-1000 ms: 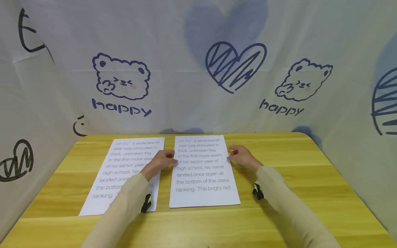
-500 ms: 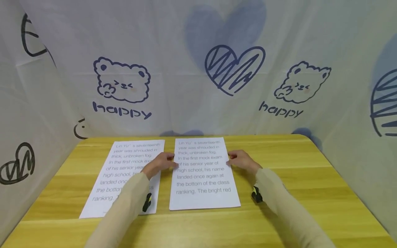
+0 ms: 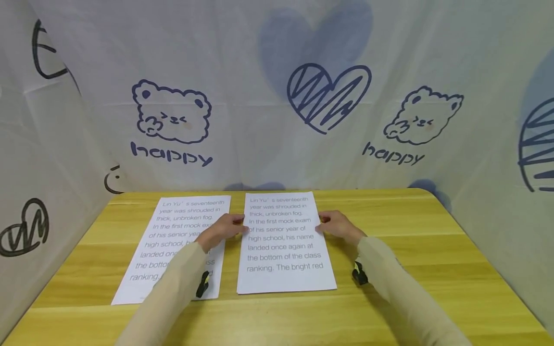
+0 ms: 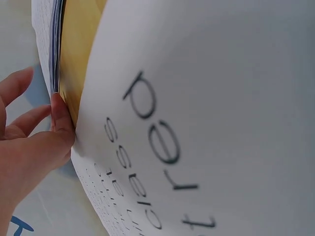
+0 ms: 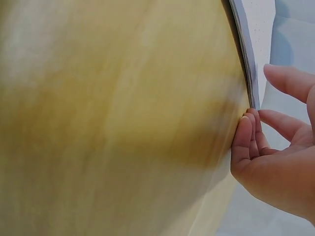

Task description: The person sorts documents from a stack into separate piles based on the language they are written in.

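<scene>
A stack of printed paper (image 3: 285, 281) lies on the table between my hands. Its layered edge shows in both wrist views. My left hand (image 3: 221, 228) touches the stack's left edge with its fingertips, the thumb at the margin. On the opposite side my right hand (image 3: 342, 226) has its bent fingers against the right edge; in the right wrist view its thumb (image 5: 290, 81) is raised above the paper's level. Neither hand is seen gripping the stack. A second set of printed paper (image 3: 130, 288) lies at the left, partly covered by my left forearm.
The yellow wood-grain table (image 3: 433, 278) carries both paper piles, with a narrow strip of wood between them. A white printed cloth (image 3: 251, 125) hangs behind the table's far edge and along the sides.
My right fingers have shifted slightly nearer me along the stack's right edge. The left hand stays at the left edge, and the papers look unmoved; the head view tilts slightly.
</scene>
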Motion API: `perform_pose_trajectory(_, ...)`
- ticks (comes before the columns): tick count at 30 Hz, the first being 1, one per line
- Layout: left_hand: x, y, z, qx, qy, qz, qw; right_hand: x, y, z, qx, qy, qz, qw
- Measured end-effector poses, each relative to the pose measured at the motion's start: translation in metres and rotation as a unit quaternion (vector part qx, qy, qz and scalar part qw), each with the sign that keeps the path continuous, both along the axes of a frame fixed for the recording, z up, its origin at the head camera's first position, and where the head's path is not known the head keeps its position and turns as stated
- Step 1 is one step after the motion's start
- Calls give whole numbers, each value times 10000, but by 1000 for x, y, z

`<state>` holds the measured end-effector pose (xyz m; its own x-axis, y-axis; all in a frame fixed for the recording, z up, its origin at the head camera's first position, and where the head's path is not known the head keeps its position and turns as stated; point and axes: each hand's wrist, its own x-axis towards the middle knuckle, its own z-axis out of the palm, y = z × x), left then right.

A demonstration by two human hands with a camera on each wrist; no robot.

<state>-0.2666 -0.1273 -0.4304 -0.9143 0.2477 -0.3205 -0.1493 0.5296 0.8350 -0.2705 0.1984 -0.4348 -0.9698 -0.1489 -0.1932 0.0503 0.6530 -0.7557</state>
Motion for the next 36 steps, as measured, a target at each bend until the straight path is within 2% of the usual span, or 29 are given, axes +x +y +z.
perform_pose_trajectory(9, 0, -3, 1, 258, 50, 171, 9995, 2, -3, 5, -12, -16, 115, 9999)
perform_pose_trajectory(13, 1, -3, 2, 329, 66, 282, 9990, 2, -5, 7, -63, 46, 26, 10000)
perform_pose_trajectory(17, 1, -2, 4, 394, 78, 285, 9988, 1, -6, 7, -252, 328, -67, 9991)
perform_pose_trajectory(21, 2, 0, 3, 702, 141, 341, 9969, 0, -7, 5, -363, 485, -134, 9981)
perform_pose_trajectory(27, 2, 5, -1, 1003, 271, 684, 9922, 2, -9, 4, -558, 347, -316, 9973)
perform_pose_trajectory(30, 2, 8, -2, 1174, 317, 852, 9889, 3, -9, 5, -888, 248, -459, 9947)
perform_pose_trajectory(36, 0, 8, 2, 1543, 96, 1258, 9799, 1, -7, 8, -1406, 103, -501, 9887)
